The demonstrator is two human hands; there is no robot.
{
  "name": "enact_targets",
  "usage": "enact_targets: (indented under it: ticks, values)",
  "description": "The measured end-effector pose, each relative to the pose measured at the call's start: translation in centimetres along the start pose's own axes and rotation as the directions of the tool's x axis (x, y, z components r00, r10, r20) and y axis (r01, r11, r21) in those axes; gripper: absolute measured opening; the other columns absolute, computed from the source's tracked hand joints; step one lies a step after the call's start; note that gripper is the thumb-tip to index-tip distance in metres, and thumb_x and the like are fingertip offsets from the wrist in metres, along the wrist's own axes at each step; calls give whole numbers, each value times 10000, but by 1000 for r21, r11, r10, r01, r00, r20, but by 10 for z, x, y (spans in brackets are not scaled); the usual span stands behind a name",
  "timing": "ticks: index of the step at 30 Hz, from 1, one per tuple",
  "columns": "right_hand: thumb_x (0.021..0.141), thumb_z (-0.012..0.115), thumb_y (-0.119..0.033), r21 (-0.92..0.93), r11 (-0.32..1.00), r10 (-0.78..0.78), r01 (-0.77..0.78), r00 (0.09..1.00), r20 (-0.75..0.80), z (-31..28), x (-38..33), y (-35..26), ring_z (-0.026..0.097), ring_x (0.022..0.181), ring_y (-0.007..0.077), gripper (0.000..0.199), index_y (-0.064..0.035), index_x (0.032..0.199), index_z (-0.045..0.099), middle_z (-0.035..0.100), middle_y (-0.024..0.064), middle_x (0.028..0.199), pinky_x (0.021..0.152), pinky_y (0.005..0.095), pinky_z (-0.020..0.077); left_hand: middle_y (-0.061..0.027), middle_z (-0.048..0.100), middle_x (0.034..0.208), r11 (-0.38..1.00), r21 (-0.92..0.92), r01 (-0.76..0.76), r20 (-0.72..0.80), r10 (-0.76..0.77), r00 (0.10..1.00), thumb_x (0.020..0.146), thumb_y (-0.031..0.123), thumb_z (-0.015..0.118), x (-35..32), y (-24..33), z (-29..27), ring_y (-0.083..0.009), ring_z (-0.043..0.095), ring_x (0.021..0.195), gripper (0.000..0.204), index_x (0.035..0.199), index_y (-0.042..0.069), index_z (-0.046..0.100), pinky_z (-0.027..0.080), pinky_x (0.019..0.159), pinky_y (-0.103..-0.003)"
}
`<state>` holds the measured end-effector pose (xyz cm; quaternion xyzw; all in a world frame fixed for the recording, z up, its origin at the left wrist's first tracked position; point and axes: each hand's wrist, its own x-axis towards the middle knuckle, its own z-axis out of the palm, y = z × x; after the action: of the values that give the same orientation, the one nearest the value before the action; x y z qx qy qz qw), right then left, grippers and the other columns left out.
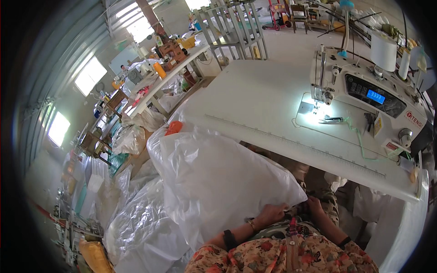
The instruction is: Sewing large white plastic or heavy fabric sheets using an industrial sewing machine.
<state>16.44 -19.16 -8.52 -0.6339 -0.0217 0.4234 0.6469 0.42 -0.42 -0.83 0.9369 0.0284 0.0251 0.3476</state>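
A large white, cloudy plastic bag (223,173) spreads over my lap and the left side, its pointed corner reaching to my hands. My left hand (271,214) is closed on the lower edge of the bag, close to that corner. Just right of it, my right hand (315,206) has its fingers closed at the corner's tip; its fingertips are partly hidden. Both hands are low in front of my body, below the front edge of the white sewing table (255,95). On that table a sewing machine (364,95) has its lamp and blue display lit.
Small thread snips (332,120) lie beside the needle area, near a green cord (359,136). An orange object (173,128) sits at the bag's far edge. Crumpled clear plastic (136,223) covers the lower left. A grey metal rack (230,32) stands behind the table; white thread cones (383,51) stand behind the machine.
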Motion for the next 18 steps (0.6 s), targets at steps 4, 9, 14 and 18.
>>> enact_targets:
  ticks: [4, 9, 14, 18]
  values:
    - [936, 559, -176, -21, 1000, -6, 6, 1000, -7, -4, -1, 3, 491, 539, 113, 173, -47, 860, 647, 538, 2, 659, 507, 273, 406, -199, 654, 740, 1000, -22, -16, -28, 15, 999, 874, 157, 530, -1, 4, -5, -410, 641, 692, 256, 1123, 119, 573, 500, 642, -526]
    - [927, 567, -190, -56, 998, 7, -7, 1000, -2, -2, -4, -3, 489, 533, 114, 175, -48, 853, 639, 531, 1, 651, 503, 274, 406, -175, 640, 703, 995, -45, -84, -118, 78, 990, 867, 146, 567, -5, -3, 1, -404, 626, 640, 235, 1099, 102, 576, 499, 602, -491]
    - [939, 593, -224, -68, 997, -23, 22, 1000, -14, -6, 0, 4, 499, 511, 141, 241, -28, 801, 626, 544, 22, 635, 485, 291, 399, -188, 646, 723, 995, -18, -96, -91, 94, 991, 861, 136, 559, -3, -1, -2, -410, 629, 676, 199, 1055, 97, 571, 492, 623, -512]
    - [934, 604, -213, -35, 999, -8, 7, 1000, -29, -5, 1, 4, 497, 518, 133, 221, -41, 798, 628, 547, 16, 639, 494, 280, 405, -188, 657, 759, 998, -25, -49, -30, 49, 998, 855, 152, 558, -3, -3, -2, -416, 632, 732, 192, 1036, 87, 559, 481, 665, -528]
